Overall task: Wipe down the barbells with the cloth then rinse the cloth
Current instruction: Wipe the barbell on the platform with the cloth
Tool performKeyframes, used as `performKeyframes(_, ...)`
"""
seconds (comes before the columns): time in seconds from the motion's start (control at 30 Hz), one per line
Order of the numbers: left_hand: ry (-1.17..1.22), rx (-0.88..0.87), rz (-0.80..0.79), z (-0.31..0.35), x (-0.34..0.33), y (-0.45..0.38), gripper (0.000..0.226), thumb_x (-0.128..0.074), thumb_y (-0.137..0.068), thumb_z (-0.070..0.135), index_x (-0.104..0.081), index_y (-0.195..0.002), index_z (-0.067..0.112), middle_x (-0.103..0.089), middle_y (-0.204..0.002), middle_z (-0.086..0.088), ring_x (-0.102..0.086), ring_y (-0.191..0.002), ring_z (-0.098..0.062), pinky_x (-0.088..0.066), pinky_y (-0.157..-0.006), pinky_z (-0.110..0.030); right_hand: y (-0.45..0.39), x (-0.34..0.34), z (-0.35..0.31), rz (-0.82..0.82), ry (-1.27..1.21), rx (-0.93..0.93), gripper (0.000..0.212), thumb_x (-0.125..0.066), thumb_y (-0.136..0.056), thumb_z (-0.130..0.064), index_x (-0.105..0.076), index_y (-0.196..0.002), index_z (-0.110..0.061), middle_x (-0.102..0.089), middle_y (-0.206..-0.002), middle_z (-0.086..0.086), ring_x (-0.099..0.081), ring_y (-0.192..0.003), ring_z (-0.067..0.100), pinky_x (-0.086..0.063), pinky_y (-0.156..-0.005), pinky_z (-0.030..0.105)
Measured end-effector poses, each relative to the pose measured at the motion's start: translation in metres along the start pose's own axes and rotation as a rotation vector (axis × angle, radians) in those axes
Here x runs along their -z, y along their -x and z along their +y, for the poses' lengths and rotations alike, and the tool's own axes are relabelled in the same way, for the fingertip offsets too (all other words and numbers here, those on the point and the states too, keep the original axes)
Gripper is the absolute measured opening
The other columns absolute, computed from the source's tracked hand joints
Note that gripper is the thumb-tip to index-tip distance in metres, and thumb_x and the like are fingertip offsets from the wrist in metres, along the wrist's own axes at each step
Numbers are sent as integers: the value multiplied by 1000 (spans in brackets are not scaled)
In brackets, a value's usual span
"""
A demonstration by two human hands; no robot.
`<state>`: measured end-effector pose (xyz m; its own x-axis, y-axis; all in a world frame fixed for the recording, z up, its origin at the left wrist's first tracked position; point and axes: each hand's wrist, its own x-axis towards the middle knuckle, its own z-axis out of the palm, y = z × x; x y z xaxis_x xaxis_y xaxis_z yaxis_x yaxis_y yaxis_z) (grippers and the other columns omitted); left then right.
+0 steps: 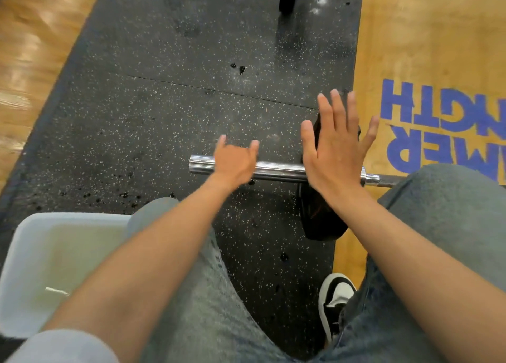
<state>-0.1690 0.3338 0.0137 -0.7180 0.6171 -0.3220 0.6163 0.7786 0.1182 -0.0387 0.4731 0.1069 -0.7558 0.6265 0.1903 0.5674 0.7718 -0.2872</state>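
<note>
Stretching across most of the view, a black speckled rubber mat [164, 116] lies on the wooden floor [427, 48], and the barbell [279, 171] rests on it; everything below is placed from that barbell. On the far right side of the barbell the floor carries blue painted lettering [438, 132], seen upside down. Nearer the person than the barbell, two legs in grey jeans [208, 308] fill the bottom of the view, one knee coming up just short of the sleeve. Nearer still and to the left of the barbell's free end stands a white tub [35, 242] holding cloudy, yellowish water. A black weight plate [320, 220] sits on the barbell's chrome sleeve, standing on edge. Below the plate, between the legs, a black and white shoe [335, 299] stands on the mat. The right hand [336, 149] hovers flat above the plate and sleeve with its fingers straight and spread, its grip wide open and holding nothing. The left hand [234, 161] is over the chrome sleeve near its free end, thumb and little finger stuck out, blurred; whether its grip closes on the sleeve cannot be told. Dark wet spots [128, 195] dot the mat just short of the barbell. The cloth cannot be made out anywhere.
</note>
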Motion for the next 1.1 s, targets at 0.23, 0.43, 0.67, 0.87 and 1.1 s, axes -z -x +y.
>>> performKeyframes(0.23,29,-319,-16,68,-23,11,35,-37,-101,36,-64,-122,28,-76,-105,4,-66,-113,-26,-15,-125,-52,20,-2,-11,17,36,108,64,-25,-104,-57,-42,-154,-22,-32,-166,-1,-16,-158,20,-3,-125,60)
performKeyframes(0.43,-51,127,189,-47,-5,14,71,0,-107,36,-59,-71,18,-64,-69,-3,-68,-88,-28,-14,-125,-51,-2,0,-9,20,-1,141,67,-29,-101,-65,-46,-150,-22,-36,-164,-3,-19,-157,19,-4,-124,61)
performKeyframes(0.67,51,-150,135,86,-37,6,42,-26,-106,38,-66,-106,26,-70,-98,4,-64,-97,-22,-23,-121,-50,35,0,-15,49,71,76,59,-31,-103,-51,-46,-152,-21,-30,-167,0,-16,-158,20,-8,-125,59)
performKeyframes(0.87,-87,-194,240,41,-27,3,39,-27,-110,34,-64,-100,24,-69,-95,3,-64,-100,-22,-19,-125,-47,23,-10,-3,61,61,69,58,-37,-102,-53,-49,-149,-19,-35,-165,1,-21,-157,23,-11,-125,60)
performKeyframes(1.1,25,107,335,28,-19,-11,60,-14,-112,38,-68,-97,17,-73,-98,-3,-63,-103,-30,-20,-124,-52,-1,-4,1,187,-153,133,50,-46,-101,-45,-55,-141,-18,-44,-159,-1,-27,-154,21,-8,-125,56)
